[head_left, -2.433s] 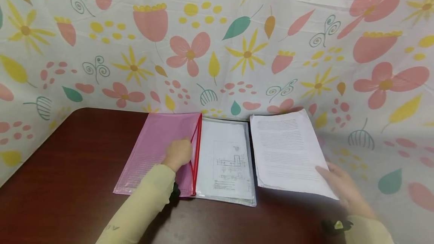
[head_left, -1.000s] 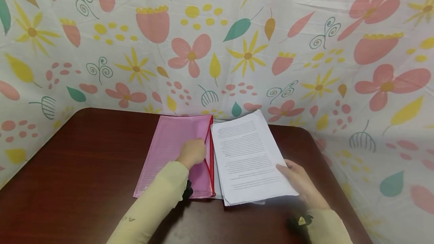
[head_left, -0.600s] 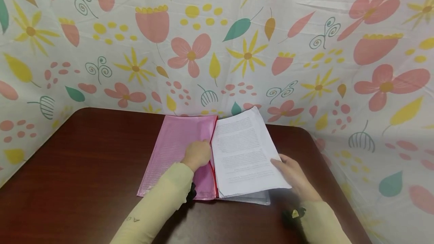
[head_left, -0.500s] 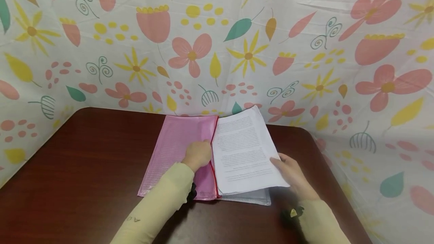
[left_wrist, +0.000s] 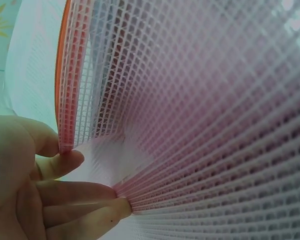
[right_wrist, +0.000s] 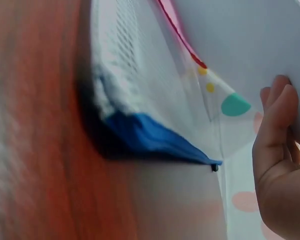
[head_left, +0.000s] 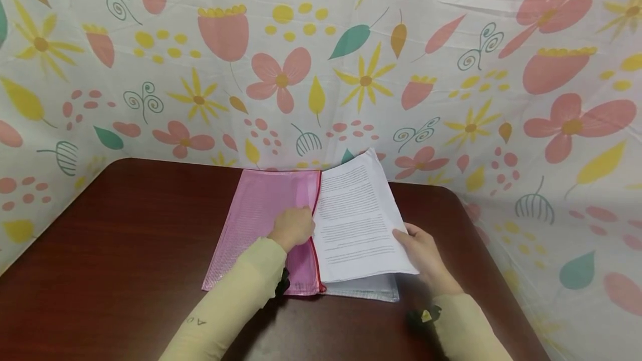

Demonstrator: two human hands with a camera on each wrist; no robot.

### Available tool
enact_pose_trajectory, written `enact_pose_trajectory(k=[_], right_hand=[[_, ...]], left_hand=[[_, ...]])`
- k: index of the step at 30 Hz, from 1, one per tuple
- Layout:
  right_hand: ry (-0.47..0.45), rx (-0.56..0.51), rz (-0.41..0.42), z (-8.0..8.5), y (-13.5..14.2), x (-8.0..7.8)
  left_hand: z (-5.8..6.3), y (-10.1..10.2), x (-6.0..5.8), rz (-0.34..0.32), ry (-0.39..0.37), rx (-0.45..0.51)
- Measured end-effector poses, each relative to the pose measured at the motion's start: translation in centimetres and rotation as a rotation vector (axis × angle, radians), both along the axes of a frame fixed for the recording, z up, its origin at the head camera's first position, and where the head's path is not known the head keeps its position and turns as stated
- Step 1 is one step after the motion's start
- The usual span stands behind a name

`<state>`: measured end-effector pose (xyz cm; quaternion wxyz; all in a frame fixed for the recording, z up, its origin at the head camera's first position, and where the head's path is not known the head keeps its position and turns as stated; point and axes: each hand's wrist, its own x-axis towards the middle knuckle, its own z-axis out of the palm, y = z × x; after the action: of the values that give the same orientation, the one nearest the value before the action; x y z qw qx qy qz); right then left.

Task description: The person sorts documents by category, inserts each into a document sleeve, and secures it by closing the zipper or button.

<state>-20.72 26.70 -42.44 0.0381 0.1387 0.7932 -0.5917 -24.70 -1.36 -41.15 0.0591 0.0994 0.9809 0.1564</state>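
Pink folder (head_left: 256, 210), one, mesh, with a red zip edge (head_left: 320, 269) along its right side; it is lying on the dark brown table (head_left: 125, 233) and is serving here as landmark.

Left hand (head_left: 292, 227), one: it is reaching across the folder and is grasping it, thumb and finger pinching the red zip edge, the other fingers touching the mesh.

Papers (head_left: 356, 216), one sheaf, white, printed with lines of text: they are sitting immediately right of the folder, tilting a little, their left side meeting the red zip edge. Whether that side is passing inside, I am not able to tell.

Right hand (head_left: 422, 248), one: it is gripping the papers by their right side, well to the right of the folder.

Clear folder (head_left: 373, 288), one, with a blue edge (right_wrist: 155, 137): it is lying right of the pink folder, partly under the papers, its near strip showing.

Sleeves (head_left: 228, 302), two, pale: they are coming in from the near side of the pink folder, a dark band (head_left: 425, 316) showing at each wrist.

Flowered cloth (head_left: 321, 32), one: it is hanging behind the pink folder.
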Motion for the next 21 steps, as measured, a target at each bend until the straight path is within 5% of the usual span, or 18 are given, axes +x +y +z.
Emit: enact_pose_trajectory(k=[21], right_hand=[[-0.003, -0.108, -0.099, -0.7, -3.5, 1.1]], left_hand=[[0.3, 0.4, 0.1, 0.066, 0.027, 0.015]])
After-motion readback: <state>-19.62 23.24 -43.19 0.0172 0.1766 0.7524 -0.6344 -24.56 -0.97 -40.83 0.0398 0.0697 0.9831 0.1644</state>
